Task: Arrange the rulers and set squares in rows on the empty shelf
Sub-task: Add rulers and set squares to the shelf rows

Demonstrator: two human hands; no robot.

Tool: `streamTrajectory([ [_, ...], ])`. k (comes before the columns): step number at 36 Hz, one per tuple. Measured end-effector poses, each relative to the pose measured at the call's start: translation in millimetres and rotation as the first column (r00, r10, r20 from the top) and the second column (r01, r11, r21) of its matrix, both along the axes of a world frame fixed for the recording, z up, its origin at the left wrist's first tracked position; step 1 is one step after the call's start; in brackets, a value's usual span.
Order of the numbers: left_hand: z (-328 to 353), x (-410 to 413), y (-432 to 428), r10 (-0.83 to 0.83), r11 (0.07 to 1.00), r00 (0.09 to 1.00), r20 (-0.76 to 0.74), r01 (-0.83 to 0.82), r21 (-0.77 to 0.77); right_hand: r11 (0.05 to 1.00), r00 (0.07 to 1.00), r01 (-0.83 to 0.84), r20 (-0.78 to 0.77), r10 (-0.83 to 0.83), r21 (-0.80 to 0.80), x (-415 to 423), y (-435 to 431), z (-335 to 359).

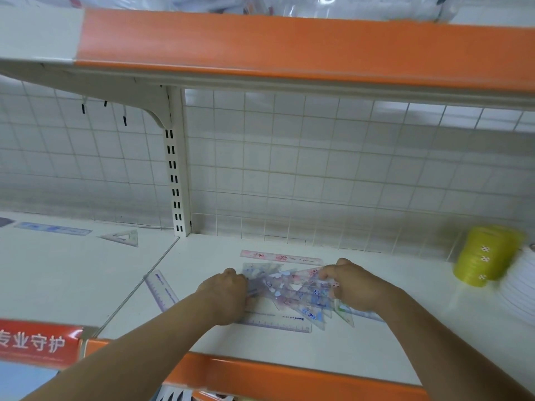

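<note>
A loose pile of clear rulers and set squares (pixel 292 287) with blue and pink prints lies in the middle of the white shelf (pixel 289 354). My left hand (pixel 224 293) grips the pile's left end and my right hand (pixel 351 285) pinches its right end. A pink ruler (pixel 280 257) lies flat just behind the pile. Under the pile's front edge a clear ruler (pixel 278 324) runs left to right. Another clear ruler (pixel 161 289) lies at an angle to the left of my left hand.
On the neighbouring shelf to the left lie a blue ruler (pixel 53 228) and a clear set square (pixel 123 237). A yellow spool (pixel 483 256) and white stacked items (pixel 521 285) stand at the right. A wire grid (pixel 318 169) backs the shelf; an upper shelf (pixel 289 47) overhangs.
</note>
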State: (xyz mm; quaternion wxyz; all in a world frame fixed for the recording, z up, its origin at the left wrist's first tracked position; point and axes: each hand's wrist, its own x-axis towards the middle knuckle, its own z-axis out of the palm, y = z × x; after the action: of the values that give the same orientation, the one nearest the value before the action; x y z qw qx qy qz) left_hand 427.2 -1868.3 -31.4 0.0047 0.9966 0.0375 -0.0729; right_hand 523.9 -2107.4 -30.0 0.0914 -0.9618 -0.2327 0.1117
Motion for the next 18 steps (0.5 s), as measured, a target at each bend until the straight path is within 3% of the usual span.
streamTrajectory([
  [7,3,-4,-1,0.01,0.993,0.992,0.126,-0.024,0.116,0.999,0.993,0.044,0.106,-0.045,0.004,-10,4,7],
  [18,7,-21,11,0.12,0.993,0.982,0.147,-0.116,-0.035,0.986,0.912,0.144,0.397,-0.099,-0.086,-24,20,22],
])
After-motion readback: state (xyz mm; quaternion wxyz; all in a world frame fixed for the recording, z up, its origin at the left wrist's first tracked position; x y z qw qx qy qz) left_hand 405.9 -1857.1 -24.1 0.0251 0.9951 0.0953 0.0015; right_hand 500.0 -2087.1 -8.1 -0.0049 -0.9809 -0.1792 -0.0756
